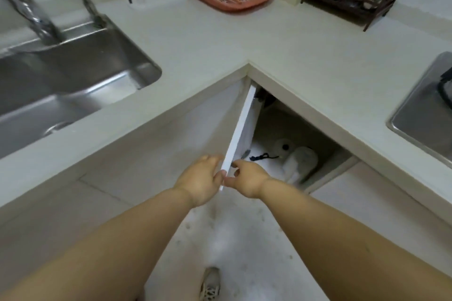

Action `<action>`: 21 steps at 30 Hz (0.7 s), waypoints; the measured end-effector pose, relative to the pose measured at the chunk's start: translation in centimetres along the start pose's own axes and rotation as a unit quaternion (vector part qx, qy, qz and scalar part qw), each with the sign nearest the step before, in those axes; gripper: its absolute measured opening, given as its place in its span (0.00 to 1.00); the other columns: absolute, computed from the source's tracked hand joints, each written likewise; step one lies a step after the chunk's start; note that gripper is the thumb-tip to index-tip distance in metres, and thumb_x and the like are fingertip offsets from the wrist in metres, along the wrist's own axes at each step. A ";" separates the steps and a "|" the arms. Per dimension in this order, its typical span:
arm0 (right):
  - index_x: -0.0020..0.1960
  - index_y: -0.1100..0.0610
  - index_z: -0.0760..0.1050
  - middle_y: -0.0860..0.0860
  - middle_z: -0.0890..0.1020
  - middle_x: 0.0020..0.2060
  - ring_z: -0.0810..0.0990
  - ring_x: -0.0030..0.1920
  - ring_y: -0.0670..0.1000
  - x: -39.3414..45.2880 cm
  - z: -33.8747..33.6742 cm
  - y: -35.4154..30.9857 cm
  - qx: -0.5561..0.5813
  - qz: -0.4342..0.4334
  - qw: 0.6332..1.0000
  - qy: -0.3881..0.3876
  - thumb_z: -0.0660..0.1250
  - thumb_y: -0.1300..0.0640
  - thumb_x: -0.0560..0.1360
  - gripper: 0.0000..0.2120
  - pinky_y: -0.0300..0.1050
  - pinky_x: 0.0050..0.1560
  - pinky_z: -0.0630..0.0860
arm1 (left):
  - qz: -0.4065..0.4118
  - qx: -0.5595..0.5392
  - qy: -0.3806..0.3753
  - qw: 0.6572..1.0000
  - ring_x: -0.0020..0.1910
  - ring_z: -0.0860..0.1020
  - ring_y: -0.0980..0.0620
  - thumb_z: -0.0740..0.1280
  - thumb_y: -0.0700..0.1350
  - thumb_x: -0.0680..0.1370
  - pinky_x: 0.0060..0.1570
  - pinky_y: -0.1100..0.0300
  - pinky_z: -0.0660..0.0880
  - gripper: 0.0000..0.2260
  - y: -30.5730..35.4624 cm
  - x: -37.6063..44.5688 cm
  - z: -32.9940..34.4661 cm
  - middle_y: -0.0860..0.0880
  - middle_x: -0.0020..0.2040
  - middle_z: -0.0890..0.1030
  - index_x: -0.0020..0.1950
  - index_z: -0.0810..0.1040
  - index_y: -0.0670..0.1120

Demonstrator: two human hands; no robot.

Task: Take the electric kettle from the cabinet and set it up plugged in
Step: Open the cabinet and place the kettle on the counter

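Looking down, I see my left hand (201, 182) and right hand (247, 179) both pinching the open cabinet door (238, 135) edge, while the white kettle (299, 162) (black cord (263, 156) beside it) sits inside the cabinet under the desk (220, 51).

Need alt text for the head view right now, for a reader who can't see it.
Both hands, left hand and right hand, hold the edge of an open white cabinet door under a corner countertop. Inside lies a white electric kettle beside a black cord.

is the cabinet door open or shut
Open: the door stands swung out edge-on, both hands at its lower edge, kettle visible inside.
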State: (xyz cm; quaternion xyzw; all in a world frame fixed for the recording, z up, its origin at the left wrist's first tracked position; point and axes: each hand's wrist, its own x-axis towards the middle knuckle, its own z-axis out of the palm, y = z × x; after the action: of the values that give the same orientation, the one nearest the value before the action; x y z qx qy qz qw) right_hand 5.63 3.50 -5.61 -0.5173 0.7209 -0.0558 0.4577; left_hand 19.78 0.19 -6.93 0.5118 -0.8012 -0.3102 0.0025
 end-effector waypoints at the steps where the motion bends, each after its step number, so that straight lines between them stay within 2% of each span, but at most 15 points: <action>1: 0.72 0.52 0.64 0.54 0.74 0.66 0.75 0.63 0.56 0.5 0.7 -1.0 0.000 -0.011 1.000 -0.004 0.66 0.42 0.73 0.31 0.41 0.52 0.68 | -0.020 0.003 0.018 1.000 0.57 0.77 0.46 0.58 0.51 0.79 0.56 0.56 0.73 0.17 -1.1 -0.4 -0.6 0.48 0.64 0.73 0.68 0.69 0.52; 3: 0.75 0.51 0.57 0.54 0.71 0.69 0.73 0.65 0.55 1.4 1.8 -2.9 -0.006 -0.017 1.000 -0.025 0.66 0.43 0.73 0.35 0.41 0.54 0.68 | -0.050 0.023 0.044 0.998 0.54 0.77 0.46 0.59 0.50 0.78 0.52 0.56 0.74 0.15 -3.3 -1.3 -1.7 0.48 0.60 0.75 0.65 0.71 0.51; 6: 0.77 0.45 0.45 0.54 0.67 0.72 0.71 0.66 0.57 2.4 2.2 -5.1 -0.037 -0.024 0.998 -0.050 0.65 0.52 0.75 0.38 0.44 0.60 0.70 | -0.077 0.091 0.080 0.990 0.58 0.73 0.45 0.59 0.46 0.78 0.50 0.56 0.72 0.19 -5.8 -1.9 -3.1 0.48 0.61 0.71 0.70 0.67 0.50; 9: 0.77 0.43 0.41 0.56 0.72 0.67 0.75 0.60 0.58 3.5 2.1 -7.1 -0.058 -0.044 0.996 -0.046 0.62 0.59 0.76 0.39 0.45 0.55 0.72 | -0.091 0.119 0.113 0.982 0.59 0.70 0.43 0.58 0.40 0.78 0.54 0.54 0.71 0.18 -7.5 -1.6 -4.7 0.44 0.59 0.71 0.68 0.68 0.45; 11: 0.77 0.43 0.40 0.58 0.74 0.64 0.77 0.55 0.58 4.1 1.8 -7.9 -0.072 -0.047 0.995 -0.042 0.60 0.61 0.76 0.39 0.45 0.52 0.73 | -0.106 0.110 0.109 0.982 0.59 0.70 0.41 0.57 0.38 0.78 0.57 0.50 0.72 0.13 -7.8 -1.3 -5.5 0.42 0.58 0.70 0.62 0.69 0.41; 13: 0.77 0.44 0.42 0.58 0.74 0.62 0.77 0.53 0.57 4.3 1.6 -7.9 -0.091 -0.043 0.994 -0.049 0.59 0.62 0.77 0.37 0.45 0.51 0.73 | -0.123 0.141 0.083 0.979 0.58 0.69 0.41 0.57 0.35 0.75 0.55 0.51 0.72 0.14 -7.6 -1.1 -6.0 0.43 0.58 0.68 0.61 0.68 0.41; 17: 0.77 0.48 0.47 0.57 0.69 0.70 0.73 0.65 0.59 4.1 0.6 -6.7 -0.123 -0.020 0.991 -0.057 0.61 0.58 0.77 0.35 0.47 0.61 0.72 | -0.153 0.178 0.038 0.971 0.57 0.71 0.41 0.58 0.35 0.74 0.49 0.52 0.71 0.10 -6.8 0.0 -7.5 0.42 0.59 0.68 0.54 0.72 0.40; 19: 0.77 0.50 0.50 0.56 0.66 0.73 0.69 0.70 0.58 3.9 -0.4 -5.2 -0.117 -0.001 0.992 -0.046 0.62 0.56 0.76 0.34 0.47 0.67 0.68 | -0.122 0.181 0.023 0.976 0.57 0.72 0.41 0.59 0.38 0.76 0.50 0.52 0.72 0.10 -6.1 1.0 -7.8 0.43 0.60 0.69 0.56 0.72 0.41; 21: 0.76 0.51 0.54 0.55 0.67 0.73 0.68 0.70 0.57 3.4 -1.4 -3.3 -0.103 0.024 0.994 -0.040 0.63 0.54 0.76 0.31 0.47 0.68 0.67 | -0.071 0.180 0.002 0.981 0.58 0.73 0.42 0.59 0.39 0.76 0.53 0.52 0.74 0.14 -5.2 2.1 -7.4 0.45 0.62 0.69 0.62 0.71 0.43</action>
State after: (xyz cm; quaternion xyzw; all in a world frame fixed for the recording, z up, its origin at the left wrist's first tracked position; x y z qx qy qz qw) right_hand 6.76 -1.34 -5.01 -0.5456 0.7166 0.0500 0.4316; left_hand 25.41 -6.68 -4.27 0.5596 -0.8058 -0.1596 -0.1100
